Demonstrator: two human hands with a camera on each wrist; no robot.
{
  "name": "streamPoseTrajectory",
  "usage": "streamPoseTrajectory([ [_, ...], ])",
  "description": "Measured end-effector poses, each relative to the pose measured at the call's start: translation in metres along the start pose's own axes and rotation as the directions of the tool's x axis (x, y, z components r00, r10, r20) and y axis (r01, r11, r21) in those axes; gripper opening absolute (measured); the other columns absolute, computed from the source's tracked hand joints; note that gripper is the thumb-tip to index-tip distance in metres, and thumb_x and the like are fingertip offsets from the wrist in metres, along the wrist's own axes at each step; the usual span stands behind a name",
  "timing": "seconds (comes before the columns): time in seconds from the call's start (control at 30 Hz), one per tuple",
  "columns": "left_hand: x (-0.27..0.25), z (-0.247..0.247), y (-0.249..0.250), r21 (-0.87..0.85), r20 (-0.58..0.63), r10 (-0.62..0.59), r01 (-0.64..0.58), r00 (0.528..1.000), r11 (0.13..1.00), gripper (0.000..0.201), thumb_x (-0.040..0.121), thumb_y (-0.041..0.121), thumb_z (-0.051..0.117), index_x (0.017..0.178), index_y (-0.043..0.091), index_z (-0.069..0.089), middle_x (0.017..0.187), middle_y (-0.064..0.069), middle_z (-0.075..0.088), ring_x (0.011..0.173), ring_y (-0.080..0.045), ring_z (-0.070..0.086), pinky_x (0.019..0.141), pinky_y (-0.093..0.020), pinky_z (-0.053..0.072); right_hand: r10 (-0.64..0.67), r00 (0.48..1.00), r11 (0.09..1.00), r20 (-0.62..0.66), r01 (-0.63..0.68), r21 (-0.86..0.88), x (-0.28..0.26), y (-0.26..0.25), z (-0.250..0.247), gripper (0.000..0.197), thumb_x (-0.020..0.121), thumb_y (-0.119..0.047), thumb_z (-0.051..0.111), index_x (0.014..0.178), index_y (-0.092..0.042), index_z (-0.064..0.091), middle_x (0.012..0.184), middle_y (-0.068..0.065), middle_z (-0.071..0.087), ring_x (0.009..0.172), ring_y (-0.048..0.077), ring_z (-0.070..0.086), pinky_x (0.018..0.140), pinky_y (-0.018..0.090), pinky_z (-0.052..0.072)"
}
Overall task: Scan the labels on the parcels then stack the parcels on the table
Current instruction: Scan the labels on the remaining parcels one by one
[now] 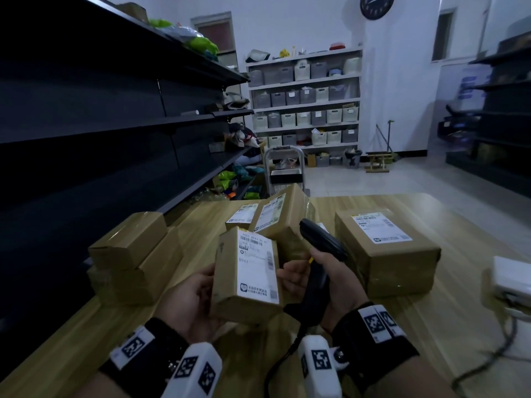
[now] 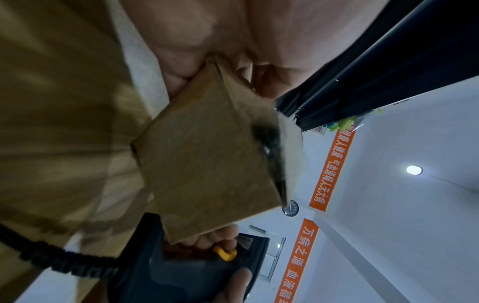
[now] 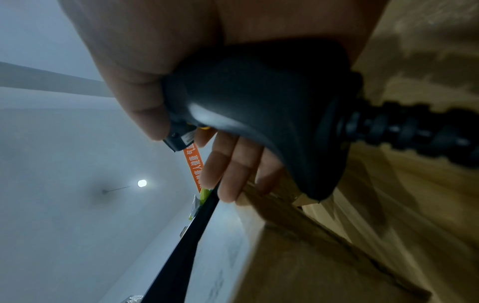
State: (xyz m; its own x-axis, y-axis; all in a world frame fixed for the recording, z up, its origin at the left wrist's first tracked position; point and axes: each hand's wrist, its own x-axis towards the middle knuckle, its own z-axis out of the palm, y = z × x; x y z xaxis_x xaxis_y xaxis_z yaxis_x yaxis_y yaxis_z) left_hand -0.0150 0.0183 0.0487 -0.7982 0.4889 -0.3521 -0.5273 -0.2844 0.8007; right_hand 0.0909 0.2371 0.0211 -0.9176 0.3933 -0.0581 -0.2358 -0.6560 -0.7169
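Observation:
My left hand [image 1: 198, 297] holds a small brown parcel [image 1: 244, 277] upright above the wooden table [image 1: 431, 326], its white label [image 1: 257, 265] facing me. The same parcel [image 2: 207, 168] fills the left wrist view. My right hand [image 1: 330, 280] grips a black barcode scanner [image 1: 321, 254] with a yellow trigger, just right of the parcel; its fingertips [image 3: 228, 174] touch the parcel's edge. The scanner's handle [image 3: 259, 102] and coiled cable [image 3: 414, 131] show in the right wrist view. Two plain parcels [image 1: 135, 254] lie stacked at the left. A large labelled parcel [image 1: 385, 248] sits at the right.
Two more labelled parcels [image 1: 275, 219] lie behind the held one. A white device [image 1: 511, 280] with a cable sits at the table's right edge. Dark shelving [image 1: 100, 124] runs along the left. A metal cart [image 1: 284, 170] stands beyond the table.

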Motion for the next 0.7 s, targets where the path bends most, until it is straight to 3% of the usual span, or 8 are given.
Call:
streamPoseTrajectory([
  [0.1,0.005,0.002,0.003,0.050,-0.019,0.064,-0.063,0.998,0.997,0.042,0.113,0.037,0.048,0.127,0.007,0.073,0.106,-0.025,0.083,0.086,-0.041,0.082,0.081,-0.052,0.059,-0.033,0.999,0.999,-0.012,0.033,0.012,0.001,0.001,0.001,0.050,0.077,-0.039,0.079,0.109,-0.003,0.066,0.102,0.030,0.077,0.100,0.045,0.079,0.096,0.052,0.062],
  [0.17,0.007,0.008,0.005,0.058,-0.017,0.059,-0.058,0.998,0.997,0.055,0.111,0.058,0.047,0.131,0.012,0.070,0.110,-0.023,0.083,0.094,-0.042,0.083,0.084,-0.054,0.061,-0.039,0.999,0.999,-0.003,0.040,0.019,0.001,0.001,0.002,0.047,0.078,-0.038,0.078,0.108,-0.004,0.066,0.102,0.030,0.078,0.102,0.045,0.079,0.098,0.052,0.061],
  [0.27,0.009,0.016,0.004,0.076,0.046,0.040,-0.044,0.998,0.996,0.066,0.098,0.072,0.056,0.126,0.014,0.070,0.114,-0.025,0.082,0.110,-0.048,0.078,0.090,-0.059,0.062,-0.037,0.999,0.998,0.025,0.035,0.058,0.001,0.000,0.001,0.057,0.073,-0.037,0.089,0.110,-0.002,0.065,0.102,0.032,0.077,0.101,0.044,0.079,0.077,0.045,0.067],
  [0.37,0.007,0.023,0.003,0.080,0.161,-0.001,-0.012,0.987,0.997,0.053,0.097,0.055,0.067,0.128,0.011,0.074,0.123,-0.027,0.079,0.111,-0.051,0.077,0.085,-0.061,0.066,-0.056,0.997,0.996,0.058,0.051,0.078,0.000,-0.001,0.001,0.072,0.057,-0.040,0.103,0.106,0.000,0.068,0.104,0.033,0.076,0.102,0.045,0.079,0.075,0.044,0.066],
  [0.5,0.021,0.016,0.001,0.101,0.235,0.017,-0.042,0.972,0.994,0.071,0.080,0.027,0.088,0.143,0.005,0.066,0.132,-0.032,0.074,0.122,-0.053,0.072,0.107,-0.067,0.054,-0.060,0.996,0.996,0.064,0.055,0.069,-0.002,-0.001,0.000,0.051,0.078,-0.036,0.087,0.105,0.002,0.067,0.100,0.031,0.075,0.095,0.043,0.079,0.069,0.042,0.066],
  [0.6,0.030,0.007,0.005,0.021,0.196,0.099,-0.105,0.976,0.994,0.059,0.084,0.028,0.076,0.138,0.007,0.068,0.126,-0.030,0.077,0.111,-0.049,0.078,0.090,-0.060,0.064,-0.092,0.994,0.996,0.058,0.093,-0.017,-0.001,0.001,0.001,0.057,0.065,-0.041,0.097,0.097,-0.002,0.070,0.085,0.023,0.068,0.074,0.038,0.071,0.068,0.045,0.062],
  [0.67,0.037,-0.001,0.007,-0.086,0.161,0.149,-0.137,0.976,0.987,0.048,0.092,0.031,0.070,0.134,0.011,0.070,0.125,-0.027,0.079,0.102,-0.043,0.082,0.076,-0.055,0.068,-0.104,0.992,0.991,0.068,0.109,-0.073,-0.003,0.000,0.002,0.042,0.073,-0.041,0.089,0.084,-0.007,0.066,0.072,0.016,0.052,0.057,0.030,0.055,0.055,0.038,0.050],
  [0.7,0.042,-0.007,0.008,-0.116,0.138,0.170,-0.154,0.976,0.981,0.042,0.098,0.034,0.067,0.134,0.013,0.071,0.124,-0.024,0.080,0.100,-0.040,0.083,0.079,-0.054,0.067,-0.095,0.993,0.991,0.073,0.101,-0.084,-0.005,-0.001,0.003,0.040,0.076,-0.041,0.086,0.082,-0.008,0.064,0.069,0.014,0.046,0.053,0.028,0.050,0.052,0.036,0.045],
])
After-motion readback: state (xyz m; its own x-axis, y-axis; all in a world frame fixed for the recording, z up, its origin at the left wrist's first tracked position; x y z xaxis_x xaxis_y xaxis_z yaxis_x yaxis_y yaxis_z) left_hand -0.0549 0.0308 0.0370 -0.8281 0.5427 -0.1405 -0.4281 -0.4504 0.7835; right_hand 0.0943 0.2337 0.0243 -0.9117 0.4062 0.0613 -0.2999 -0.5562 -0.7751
